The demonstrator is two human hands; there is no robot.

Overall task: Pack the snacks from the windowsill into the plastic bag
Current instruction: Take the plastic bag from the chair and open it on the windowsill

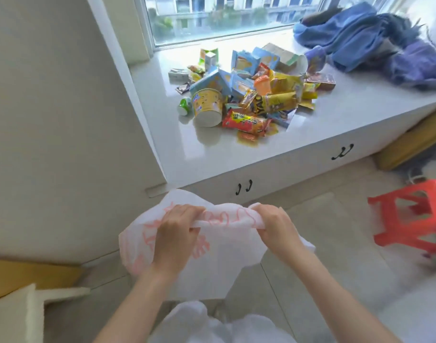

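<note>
Both hands grip the plastic bag [226, 246] (white, pink print) low in the head view, in front of the windowsill [212, 154]. Left hand [174, 233] has fingers curled around the bunched top edge; right hand [273, 224] pinches the same edge. That edge runs left-right between the 2 hands, and the bag body hangs down toward the person. Its mouth looks closed. Snacks [251, 95] sit in 1 pile on the windowsill near the window, well apart from the bag. A yellow cup [208, 106] lies on its side, base toward the camera. Blue clothes [375, 43] lie right of the pile. An orange stool [414, 216] stands on the floor.
</note>
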